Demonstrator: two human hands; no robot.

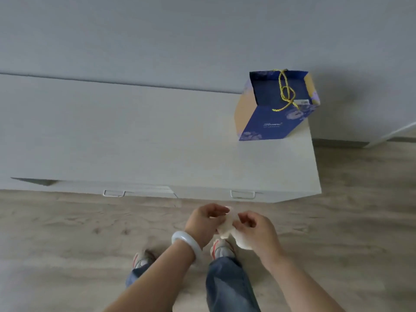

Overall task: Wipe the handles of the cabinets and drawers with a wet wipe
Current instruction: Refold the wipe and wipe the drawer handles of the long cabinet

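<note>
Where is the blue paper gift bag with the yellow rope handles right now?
In the head view, the blue paper gift bag stands at upper right, on the right end of the white cabinet's top, against the grey wall.

The cabinet (157,136) is cut off by the left edge, and its front is barely seen from above, so only two handles (242,194) are shown. The wet wipe (227,228) is partly hidden behind the fingers of both hands. The lettering on the blue bag (270,124) is too small to be read.

A blue gift bag (275,109) with yellow cord handles, seemingly empty, stands upright.
</note>
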